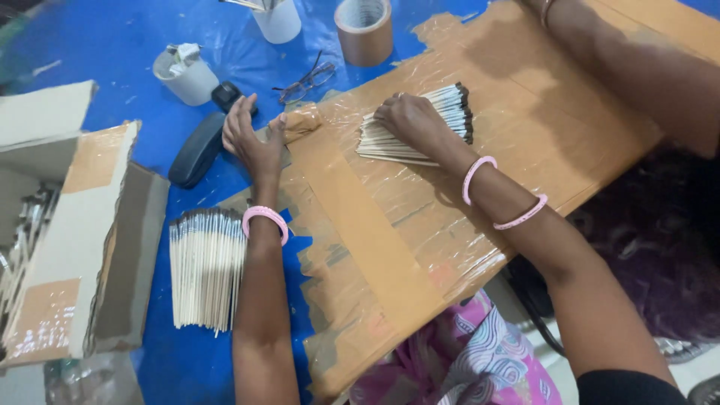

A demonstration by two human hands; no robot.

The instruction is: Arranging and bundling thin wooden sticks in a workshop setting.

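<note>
While under r. hand [409, 120], stick bundle [439, 127] lies flat.

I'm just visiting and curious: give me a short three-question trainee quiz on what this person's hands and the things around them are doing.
1. True or false: the right hand presses on a fanned bundle of thin pale sticks with dark tips.
2. Which lies nearest the left hand? A) dark oblong spectacle case B) brown tape roll C) white paper cup
3. What surface bears the right hand's bundle?

Key: 1 true. 2 A. 3 the tape-covered brown cardboard sheet.
</note>
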